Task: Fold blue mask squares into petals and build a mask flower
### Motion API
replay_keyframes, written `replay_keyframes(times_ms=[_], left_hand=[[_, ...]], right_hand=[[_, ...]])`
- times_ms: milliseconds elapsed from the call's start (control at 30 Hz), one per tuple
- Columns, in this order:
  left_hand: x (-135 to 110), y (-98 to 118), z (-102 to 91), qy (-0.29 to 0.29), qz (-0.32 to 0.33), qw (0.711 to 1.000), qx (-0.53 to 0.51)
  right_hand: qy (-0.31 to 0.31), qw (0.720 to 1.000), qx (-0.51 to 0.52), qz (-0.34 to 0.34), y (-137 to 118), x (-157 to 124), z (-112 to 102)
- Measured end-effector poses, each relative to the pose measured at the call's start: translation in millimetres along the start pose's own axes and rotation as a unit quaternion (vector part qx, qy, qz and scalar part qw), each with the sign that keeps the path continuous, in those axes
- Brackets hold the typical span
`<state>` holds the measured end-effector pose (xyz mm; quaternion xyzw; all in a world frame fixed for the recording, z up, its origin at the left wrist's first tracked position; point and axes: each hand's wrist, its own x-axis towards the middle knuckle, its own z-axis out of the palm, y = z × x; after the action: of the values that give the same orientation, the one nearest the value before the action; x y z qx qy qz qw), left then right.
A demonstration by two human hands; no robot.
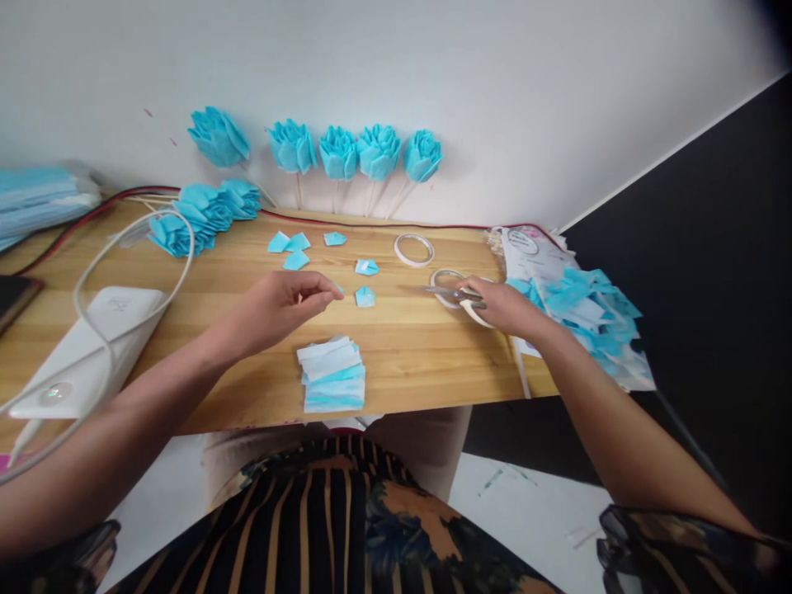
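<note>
My right hand (504, 305) grips a pair of scissors (458, 294) by the pale handles, blades pointing left over a roll of tape (446, 276). Thumb and fingertips of my left hand (285, 301) are pinched together above the table, with a tiny blue edge of a folded piece (341, 289) showing at the tips. Just to the right lie small folded blue pieces (365, 297), and more cut blue pieces (297, 260) are farther back. Nearer my body sits a stack of blue and white strips (332, 375). A second tape roll (414, 249) lies behind the scissors.
Several blue fabric roses (338, 153) on sticks lean on the wall; others (198, 219) lie at back left. A white power strip (92, 346) with a looped cable is at left. Blue scraps (587, 313) pile up on the right. The table (421, 363) ends close to my lap.
</note>
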<state>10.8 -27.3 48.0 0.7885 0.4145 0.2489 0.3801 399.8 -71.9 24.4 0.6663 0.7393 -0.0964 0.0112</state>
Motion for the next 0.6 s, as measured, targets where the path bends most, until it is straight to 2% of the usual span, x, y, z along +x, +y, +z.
replay_keyframes(times_ms=[100, 200, 300, 367, 433, 500, 600], left_hand=[[2, 1, 3.2, -0.019, 0.02, 1.0, -0.008], [4, 5, 7.5, -0.034, 0.035, 0.999, -0.011], [9, 15, 13.1, -0.023, 0.062, 0.998, -0.024], [13, 22, 17.0, -0.001, 0.082, 0.996, -0.045], [16, 29, 19.7, -0.005, 0.091, 0.993, -0.072], [18, 33, 20.7, -0.063, 0.083, 0.99, -0.097], [18, 33, 20.3, -0.154, 0.05, 0.977, -0.139]], right_hand=[[0.015, 1.0, 0.01, 0.02, -7, -2, 3], [0.008, 0.987, 0.161, 0.022, -24, -5, -7], [-0.027, 0.923, 0.383, -0.018, -51, -10, -27], [-0.06, 0.885, 0.459, -0.056, -71, -13, -40], [-0.09, 0.86, 0.494, -0.093, -88, -14, -51], [-0.111, 0.844, 0.511, -0.122, -102, -14, -58], [-0.122, 0.837, 0.514, -0.144, -113, -10, -61]])
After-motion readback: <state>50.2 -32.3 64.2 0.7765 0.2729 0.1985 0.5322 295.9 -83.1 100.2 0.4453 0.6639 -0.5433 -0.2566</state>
